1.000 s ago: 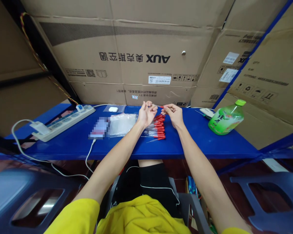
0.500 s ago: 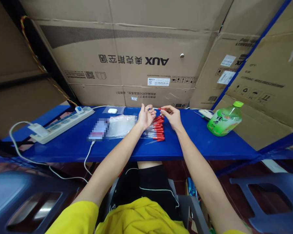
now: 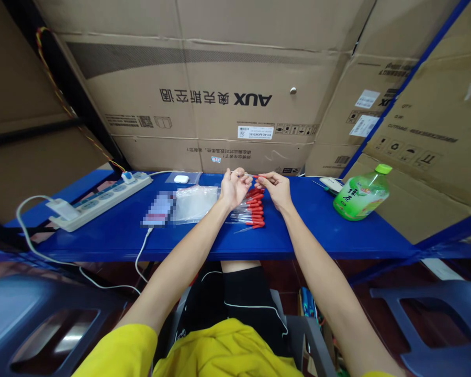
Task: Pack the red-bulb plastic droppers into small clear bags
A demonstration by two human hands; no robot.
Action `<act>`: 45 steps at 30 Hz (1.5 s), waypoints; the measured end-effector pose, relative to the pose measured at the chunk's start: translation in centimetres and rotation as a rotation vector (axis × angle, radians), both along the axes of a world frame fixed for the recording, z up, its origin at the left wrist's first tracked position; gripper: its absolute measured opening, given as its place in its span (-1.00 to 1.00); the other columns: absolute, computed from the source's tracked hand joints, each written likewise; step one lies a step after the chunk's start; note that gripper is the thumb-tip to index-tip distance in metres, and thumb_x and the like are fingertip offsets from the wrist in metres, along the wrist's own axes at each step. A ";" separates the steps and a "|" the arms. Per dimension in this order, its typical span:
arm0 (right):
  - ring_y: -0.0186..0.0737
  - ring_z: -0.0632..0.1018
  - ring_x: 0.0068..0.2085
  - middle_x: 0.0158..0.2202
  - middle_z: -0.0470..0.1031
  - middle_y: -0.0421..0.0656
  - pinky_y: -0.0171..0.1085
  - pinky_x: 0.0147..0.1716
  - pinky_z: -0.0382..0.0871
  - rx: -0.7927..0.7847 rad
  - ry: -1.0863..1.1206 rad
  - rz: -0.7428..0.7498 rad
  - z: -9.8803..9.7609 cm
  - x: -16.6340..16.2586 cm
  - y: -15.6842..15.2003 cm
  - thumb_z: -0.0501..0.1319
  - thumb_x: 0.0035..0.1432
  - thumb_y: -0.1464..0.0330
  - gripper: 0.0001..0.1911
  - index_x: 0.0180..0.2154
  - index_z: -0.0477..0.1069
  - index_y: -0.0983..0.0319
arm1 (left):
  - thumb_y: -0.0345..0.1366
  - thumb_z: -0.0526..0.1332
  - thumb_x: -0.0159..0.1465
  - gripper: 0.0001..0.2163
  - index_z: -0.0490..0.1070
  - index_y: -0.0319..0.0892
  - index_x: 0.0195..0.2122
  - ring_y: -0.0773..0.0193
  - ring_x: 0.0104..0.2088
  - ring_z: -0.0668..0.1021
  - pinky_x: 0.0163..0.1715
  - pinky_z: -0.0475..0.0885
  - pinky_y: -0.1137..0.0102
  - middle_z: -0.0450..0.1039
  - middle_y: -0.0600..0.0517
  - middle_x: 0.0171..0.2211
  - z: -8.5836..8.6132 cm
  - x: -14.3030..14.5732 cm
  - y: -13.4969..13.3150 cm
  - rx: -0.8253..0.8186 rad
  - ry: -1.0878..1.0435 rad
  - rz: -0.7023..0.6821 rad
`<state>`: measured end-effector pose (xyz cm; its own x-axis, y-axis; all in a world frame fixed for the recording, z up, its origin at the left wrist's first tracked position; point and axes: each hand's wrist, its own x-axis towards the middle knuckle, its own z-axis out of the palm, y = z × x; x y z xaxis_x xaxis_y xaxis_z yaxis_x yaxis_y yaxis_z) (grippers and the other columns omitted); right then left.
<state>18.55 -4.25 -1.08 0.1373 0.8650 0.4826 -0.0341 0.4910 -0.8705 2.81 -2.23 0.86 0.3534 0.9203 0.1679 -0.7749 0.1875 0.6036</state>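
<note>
My left hand (image 3: 234, 187) and my right hand (image 3: 273, 188) are raised side by side over the blue shelf (image 3: 322, 230), fingers pinched. Between them they hold one thin clear dropper with a red bulb (image 3: 255, 177): the left fingers pinch the clear tip end, the right fingers pinch the red bulb end. Just below the hands lies a row of several more red-bulbed droppers (image 3: 251, 212), laid side by side with their red ends to the right.
A clear plastic bag (image 3: 194, 201) and a phone on a white cable (image 3: 158, 208) lie left of the droppers. A white power strip (image 3: 98, 201) sits far left, a green drink bottle (image 3: 361, 195) right. Cardboard boxes (image 3: 220, 94) wall the back. Dark plastic stools stand below.
The hands have drawn slightly closer together and lower over the dropper row, still holding the same dropper. Nothing else on the shelf has moved.
</note>
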 end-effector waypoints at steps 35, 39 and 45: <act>-0.19 0.68 -0.35 -0.34 0.67 -0.15 -0.23 -0.29 0.58 0.016 -0.002 0.076 -0.2 0.3 0.4 0.50 0.00 0.01 -0.55 -0.20 0.59 0.17 | -0.04 -0.14 0.50 -0.62 0.25 -0.14 -0.34 0.36 -0.52 0.34 -0.62 0.20 0.50 0.37 -0.04 -0.30 0.5 -0.5 -0.3 -0.045 -0.175 -0.045; -0.17 0.68 -0.32 -0.33 0.67 -0.15 -0.22 -0.27 0.58 -0.001 -0.017 0.067 -0.1 0.3 0.3 0.51 -0.03 0.02 -0.53 -0.18 0.59 0.17 | -0.02 -0.12 0.50 -0.62 0.20 -0.12 -0.36 0.36 -0.55 0.30 -0.65 0.17 0.51 0.29 0.01 -0.40 0.5 -0.5 -0.3 -0.074 -0.192 -0.049; -0.15 0.68 -0.32 -0.32 0.68 -0.13 -0.20 -0.26 0.59 -0.029 -0.019 0.081 0.1 0.1 -0.1 0.53 -0.09 0.02 -0.51 -0.20 0.62 0.18 | 0.01 -0.13 0.48 -0.62 0.09 -0.11 -0.39 0.36 -0.60 0.20 -0.65 0.16 0.48 0.14 0.08 -0.46 0.9 -0.6 -0.5 -0.088 -0.210 -0.069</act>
<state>18.68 -4.31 -0.93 0.0573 0.8864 0.4594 -0.0564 0.4623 -0.8849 2.21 -2.78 1.72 0.3823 0.9093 0.1645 -0.8650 0.2895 0.4097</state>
